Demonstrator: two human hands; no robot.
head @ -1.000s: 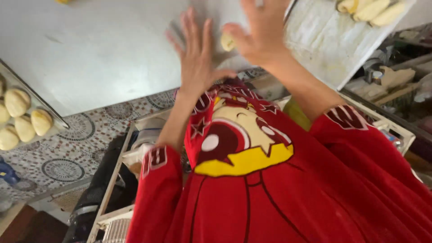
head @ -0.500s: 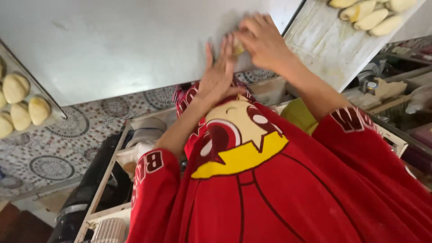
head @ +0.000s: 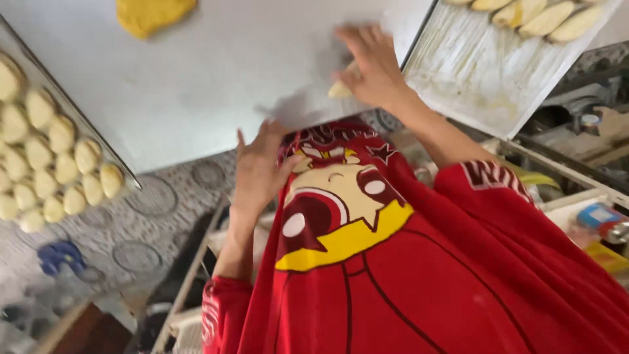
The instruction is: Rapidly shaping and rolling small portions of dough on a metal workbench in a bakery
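I see a small pale piece of dough lying on the white work table, close to the table's near edge and just short of its right-hand corner. My right hand lies over it, palm down, fingers loosely spread and resting on the dough rather than closed around it; only the dough's near tip shows past the heel of the hand.

My left hand is off the table, just below its near edge, open with the fingers slack and nothing in it. It hangs beside the red printed shirt that fills the lower part of the view.

At the table's far edge sits a flat yellow lump of dough, well apart from both hands. Against the table's right side lies a greasy baking tray, with a row of long shaped dough pieces along its far end. At the table's left side a second tray holds rows of small round dough balls. Below the table I see patterned floor tiles.
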